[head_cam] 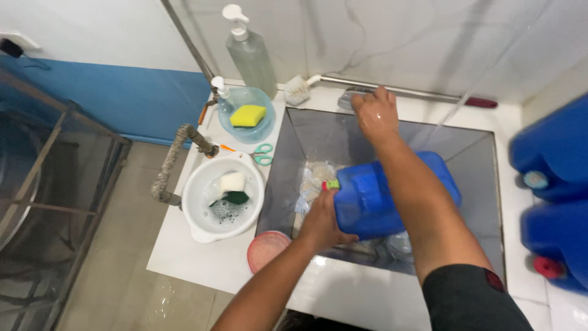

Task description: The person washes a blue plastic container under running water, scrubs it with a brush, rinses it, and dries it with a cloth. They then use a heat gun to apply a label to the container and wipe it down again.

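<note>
1. Left hand (321,222): fingers curled and pressed against the cap end of a blue plastic jerrycan (392,196), gripping it; a small green-and-red cap shows just above the thumb.
2. Right hand (375,113): reaches over the can to the back rim, fingers bent down onto a metallic fitting (349,98); whether it grips it cannot be told.
3. The jerrycan lies tilted on its side inside the sink (306,132), a square basin with smooth grey sloping walls; clear crumpled plastic lies under it.
4. Left counter: one round white basin (199,208) with suds, a white block and a dark green scourer; one pale blue bowl (236,129) holding a yellow sponge (248,114).
5. One pair of green-handled scissors (262,154); two pump bottles, the taller one (251,55) clear.
6. Right edge: two more blue jerrycans (551,153).
</note>
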